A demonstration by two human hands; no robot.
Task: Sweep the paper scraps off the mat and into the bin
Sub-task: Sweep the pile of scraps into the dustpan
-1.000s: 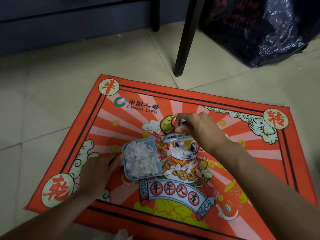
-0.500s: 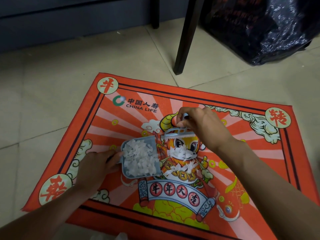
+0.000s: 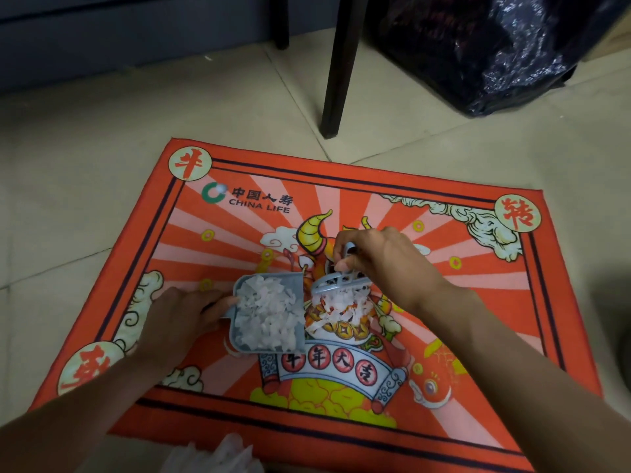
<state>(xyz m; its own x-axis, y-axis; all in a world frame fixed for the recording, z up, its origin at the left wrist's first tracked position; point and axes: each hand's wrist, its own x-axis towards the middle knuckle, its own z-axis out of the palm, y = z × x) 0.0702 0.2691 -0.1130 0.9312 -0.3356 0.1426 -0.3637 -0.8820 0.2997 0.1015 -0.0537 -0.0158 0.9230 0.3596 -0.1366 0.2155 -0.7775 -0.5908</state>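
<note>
paper scraps (image 3: pixel 341 307) lie under the brush (image 3: pixel 339 283) gripped by right-hand fingers (image 3: pixel 341 264); left-hand fingers (image 3: pixel 218 303) grip the dustpan (image 3: pixel 268 314).

White paper scraps (image 3: pixel 341 307) (some in dustpan (image 3: pixel 269 315)) litter orange mat (image 3: pixel 444 336).

We are looking through a single head-worn camera, facing forward and steeply down from close above the orange mat (image 3: pixel 341 404) on the tiled floor (image 3: pixel 85 165). Both forearms are entering from the bottom edge, and a chair leg (image 3: pixel 338 70) is standing at the far top.
</note>
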